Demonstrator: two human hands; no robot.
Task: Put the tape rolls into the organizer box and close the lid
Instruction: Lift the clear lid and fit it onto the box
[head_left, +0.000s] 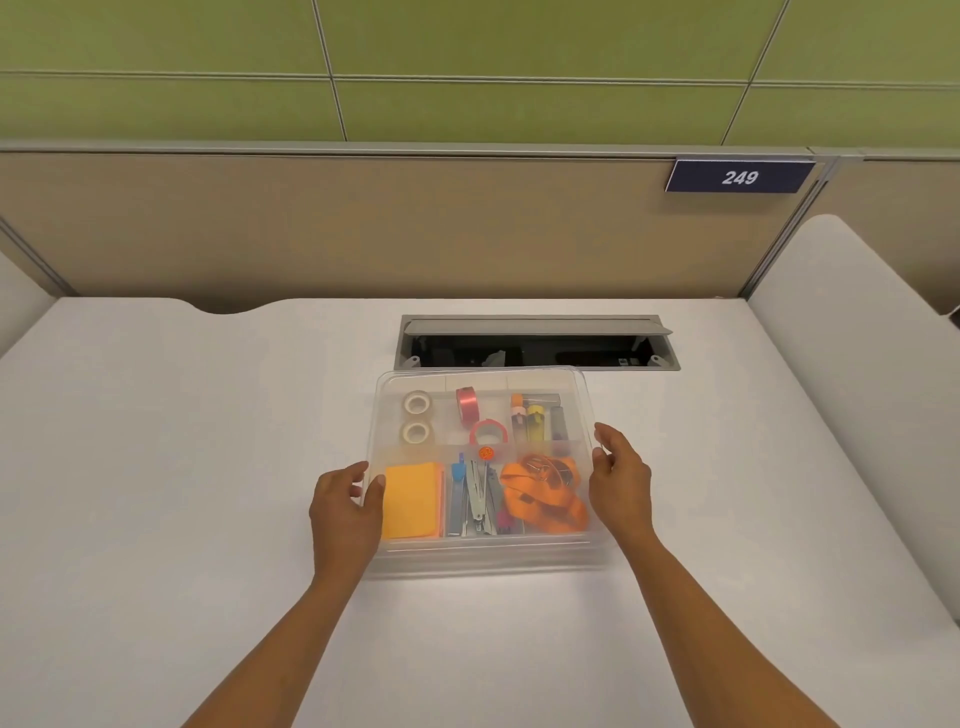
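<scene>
A clear organizer box sits mid-table with its translucent lid lying over it. Seen through the lid, two white tape rolls lie in the back-left compartment. A pink roll stands on edge and a red roll lies in the back-middle one. My left hand grips the lid's left edge, thumb on top. My right hand holds the lid's right edge with its fingertips.
Inside the box are also orange sticky notes, a stapler and pens, an orange strap and markers. An open cable hatch lies in the white table just behind the box. A partition wall stands at the back.
</scene>
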